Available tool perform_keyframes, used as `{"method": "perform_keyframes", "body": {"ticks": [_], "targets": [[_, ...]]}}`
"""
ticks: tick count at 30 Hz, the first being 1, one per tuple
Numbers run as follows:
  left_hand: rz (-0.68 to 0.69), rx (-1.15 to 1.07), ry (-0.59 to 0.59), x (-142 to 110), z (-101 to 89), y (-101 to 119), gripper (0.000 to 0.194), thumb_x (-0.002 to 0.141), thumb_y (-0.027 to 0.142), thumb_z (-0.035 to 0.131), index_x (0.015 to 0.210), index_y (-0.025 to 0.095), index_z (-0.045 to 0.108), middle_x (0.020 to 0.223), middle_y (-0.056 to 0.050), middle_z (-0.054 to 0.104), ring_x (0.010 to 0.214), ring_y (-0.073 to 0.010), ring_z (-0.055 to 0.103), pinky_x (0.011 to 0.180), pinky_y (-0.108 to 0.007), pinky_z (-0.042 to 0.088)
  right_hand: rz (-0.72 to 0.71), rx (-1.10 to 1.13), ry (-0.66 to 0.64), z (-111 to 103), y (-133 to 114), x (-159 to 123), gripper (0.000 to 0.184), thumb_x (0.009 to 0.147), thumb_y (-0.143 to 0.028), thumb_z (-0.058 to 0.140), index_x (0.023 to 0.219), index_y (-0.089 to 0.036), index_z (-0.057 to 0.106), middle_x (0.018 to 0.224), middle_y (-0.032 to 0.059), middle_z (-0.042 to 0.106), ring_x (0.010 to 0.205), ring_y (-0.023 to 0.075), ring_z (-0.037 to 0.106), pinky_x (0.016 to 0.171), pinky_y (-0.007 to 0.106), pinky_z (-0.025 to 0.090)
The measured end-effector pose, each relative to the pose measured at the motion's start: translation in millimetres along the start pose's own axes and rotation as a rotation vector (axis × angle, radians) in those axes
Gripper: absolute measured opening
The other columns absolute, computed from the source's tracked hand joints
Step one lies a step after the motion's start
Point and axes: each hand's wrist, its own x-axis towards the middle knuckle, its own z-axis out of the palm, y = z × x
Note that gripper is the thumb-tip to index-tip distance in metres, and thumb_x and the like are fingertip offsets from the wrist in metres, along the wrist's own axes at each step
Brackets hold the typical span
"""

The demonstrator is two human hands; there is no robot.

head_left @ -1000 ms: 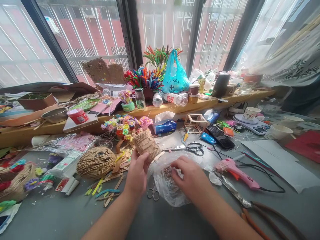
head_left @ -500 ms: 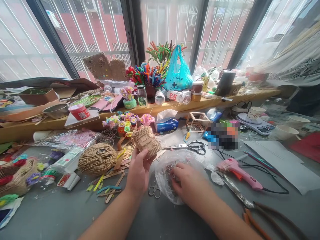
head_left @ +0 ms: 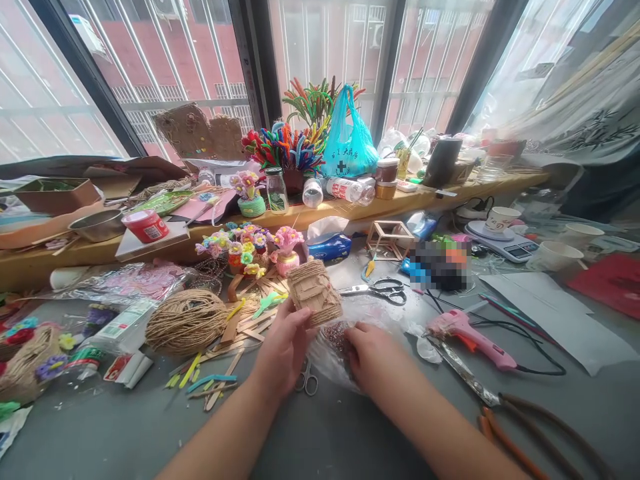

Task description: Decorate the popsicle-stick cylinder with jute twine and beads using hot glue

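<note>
My left hand [head_left: 285, 350] is closed round the lower edge of a small cardboard piece wrapped in jute twine [head_left: 314, 293], with layered card strips on its face. It is held tilted above the table, by the mouth of a clear plastic bag [head_left: 325, 360]. Small dark brown bits [head_left: 336, 337] show inside the bag. My right hand [head_left: 377, 357] is closed at the bag's right side, fingers curled on its film; the fingertips are partly hidden. Small scissors [head_left: 307, 381] lie under my left wrist, partly covered. Larger scissors [head_left: 375, 290] rest behind the bag.
Left are a ball of jute twine [head_left: 187, 321] and wooden sticks [head_left: 223, 380]. A pink glue gun [head_left: 473, 337] with its cord and long-handled shears [head_left: 475, 383] lie right. Behind stand pipe-cleaner flowers [head_left: 250, 247], a tissue pack [head_left: 327, 248] and a wooden frame [head_left: 390, 239].
My left hand has brought the twine-wrapped piece right and slightly down, close over the bag's mouth. My right hand stays at the bag, whose brown contents show more now. The view has shifted slightly.
</note>
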Motion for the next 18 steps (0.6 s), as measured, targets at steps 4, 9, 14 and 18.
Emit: {"method": "perform_keyframes", "body": {"ticks": [4,9,14,18], "targets": [[0.083,0.012,0.029,1.5,-1.2,1.0,0.048,0.089,0.032,0.077,0.136,0.027,0.068,0.128,-0.007,0.081,0.128,-0.0326,0.071,0.097,-0.040,0.058,0.010,0.020,-0.040,-10.1,-5.0,-1.2,0.030,0.081,0.000,0.064,0.102,-0.018,0.076,0.098,0.0103,0.077,0.088,0.0256,0.072,0.071,0.032,0.044],[0.096,-0.001,-0.044,-1.0,-2.6,-0.2,0.044,0.092,0.030,0.073,0.135,0.028,0.068,0.130,-0.007,0.080,0.128,-0.0316,0.071,0.100,-0.042,0.057,0.011,0.044,-0.043,-17.1,-11.8,-1.6,0.030,0.087,-0.004,0.063,0.108,-0.020,0.076,0.106,0.0098,0.076,0.102,0.0273,0.071,0.081,0.033,0.047],[0.100,-0.015,-0.072,-3.5,0.1,0.0,0.041,0.093,0.029,0.071,0.134,0.026,0.068,0.133,-0.009,0.078,0.127,-0.0320,0.070,0.104,-0.047,0.056,0.024,0.050,-0.087,-16.0,-12.1,1.1,0.019,0.095,-0.011,0.062,0.093,-0.020,0.078,0.099,0.0084,0.076,0.092,0.0245,0.071,0.074,0.031,0.046],[0.103,-0.024,-0.064,-3.8,0.3,-0.4,0.040,0.093,0.028,0.071,0.134,0.026,0.068,0.131,-0.009,0.078,0.124,-0.0306,0.072,0.105,-0.047,0.055,0.005,0.061,-0.083,-13.3,-11.9,2.8,0.018,0.100,-0.015,0.061,0.095,-0.020,0.077,0.100,0.0071,0.075,0.096,0.0238,0.070,0.077,0.031,0.046]]}}
